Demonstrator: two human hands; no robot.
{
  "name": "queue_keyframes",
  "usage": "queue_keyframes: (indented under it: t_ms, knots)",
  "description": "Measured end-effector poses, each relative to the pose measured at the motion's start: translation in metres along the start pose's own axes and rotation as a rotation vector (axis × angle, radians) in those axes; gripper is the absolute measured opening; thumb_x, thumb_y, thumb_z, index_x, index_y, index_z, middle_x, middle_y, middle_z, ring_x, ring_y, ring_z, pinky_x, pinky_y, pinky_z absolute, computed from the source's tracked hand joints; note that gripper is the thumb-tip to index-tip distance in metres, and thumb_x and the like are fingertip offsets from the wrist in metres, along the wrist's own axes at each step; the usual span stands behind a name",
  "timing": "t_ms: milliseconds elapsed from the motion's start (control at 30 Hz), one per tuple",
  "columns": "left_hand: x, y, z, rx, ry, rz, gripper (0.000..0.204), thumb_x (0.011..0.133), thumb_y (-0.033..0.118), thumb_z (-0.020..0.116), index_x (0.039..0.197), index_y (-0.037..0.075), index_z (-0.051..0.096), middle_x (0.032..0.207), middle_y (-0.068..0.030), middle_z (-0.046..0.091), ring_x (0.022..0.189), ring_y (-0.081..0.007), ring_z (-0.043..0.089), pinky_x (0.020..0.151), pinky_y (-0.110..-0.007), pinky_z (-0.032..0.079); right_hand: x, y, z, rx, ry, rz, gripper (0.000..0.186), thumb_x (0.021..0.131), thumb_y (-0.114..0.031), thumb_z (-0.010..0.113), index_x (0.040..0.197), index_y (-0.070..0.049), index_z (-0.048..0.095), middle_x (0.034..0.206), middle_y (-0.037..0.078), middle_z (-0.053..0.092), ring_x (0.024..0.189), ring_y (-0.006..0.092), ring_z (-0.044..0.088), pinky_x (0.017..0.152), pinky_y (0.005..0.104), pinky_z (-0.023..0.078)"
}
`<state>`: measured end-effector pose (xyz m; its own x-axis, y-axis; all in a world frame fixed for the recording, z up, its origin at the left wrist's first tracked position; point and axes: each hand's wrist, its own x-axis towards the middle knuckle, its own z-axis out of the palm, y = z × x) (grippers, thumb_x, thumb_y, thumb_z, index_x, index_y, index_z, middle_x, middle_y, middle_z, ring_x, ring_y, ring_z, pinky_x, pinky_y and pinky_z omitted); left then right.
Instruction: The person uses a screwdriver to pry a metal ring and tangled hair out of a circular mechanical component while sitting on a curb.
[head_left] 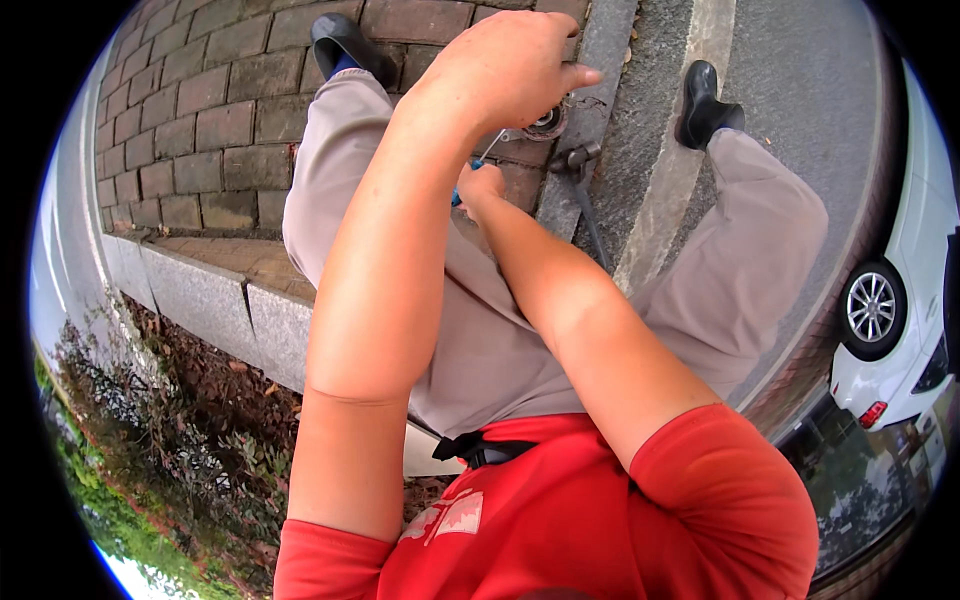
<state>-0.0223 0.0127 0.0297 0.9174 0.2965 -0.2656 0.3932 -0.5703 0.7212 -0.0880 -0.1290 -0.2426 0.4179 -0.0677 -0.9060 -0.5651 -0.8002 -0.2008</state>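
Hand tool, blue handle, thin bright straight metal shaft, screwdriver-like: gripped in the right hand, fingers wrapped round the handle, so only bits of blue show. Shaft slants up and away from the body, toward the other part; tip contact can't be confirmed. Round grey metal part, dark ringed centre: on brick paving, just beside the grey stone kerb, partly hidden by the left hand.

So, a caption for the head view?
Over brick paving, the right grip holds a blue-handled tool near a round metal part.
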Motion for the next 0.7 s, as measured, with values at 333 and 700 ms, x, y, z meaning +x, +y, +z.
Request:
queue_keyframes:
  t_ms: [333, 700]
  knots:
    - [0.007, -0.003, 0.007, 0.067, 0.078, -0.003, 0.048, 0.087, 0.036, 0.066, 0.117, -0.002, 0.061, 0.106, -0.0221, 0.067, 0.104, -0.0362, 0.063, 0.090, -0.045, 0.050, 0.022, -0.044, -0.073, -0.244, 0.307, -0.573, 0.045, 0.089, -0.040, 0.063, 0.095, 0.005, 0.063, 0.097, 0.029, 0.066, 0.096, 0.0442, 0.063, 0.085, 0.0479, 0.048]
    - [0.016, -0.017, 0.021, 0.124, 0.114, -0.025, 0.060, 0.085, 0.041, 0.068, 0.127, 0.000, 0.058, 0.113, -0.0222, 0.066, 0.108, -0.0351, 0.063, 0.093, -0.043, 0.050, 0.019, 0.049, -0.097, -0.471, 0.108, -0.503, 0.058, 0.089, -0.052, 0.056, 0.086, 0.006, 0.066, 0.091, 0.031, 0.066, 0.093, 0.0459, 0.063, 0.084, 0.0496, 0.048]
